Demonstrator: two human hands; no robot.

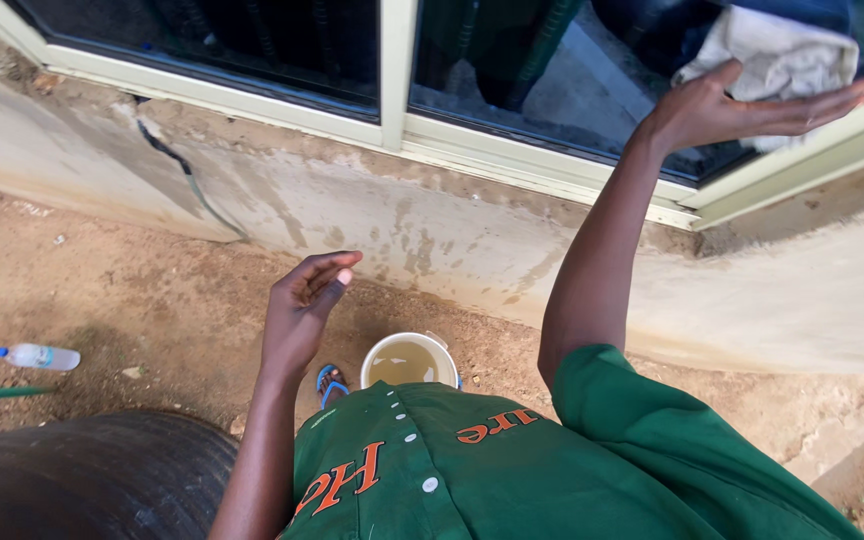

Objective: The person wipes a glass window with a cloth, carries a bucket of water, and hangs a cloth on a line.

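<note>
Green shirt (552, 470), right hand (742, 105) flat against pale cloth (782, 55), left hand (302, 310) empty

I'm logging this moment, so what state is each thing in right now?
Right hand: raised, flat against the white cloth on the window glass.
Left hand: free, fingers loosely curled, holding nothing.
Round white bucket: upright, uncovered, holding murky water.
Clear plastic bottle: lying on its side on the dirt.
</note>
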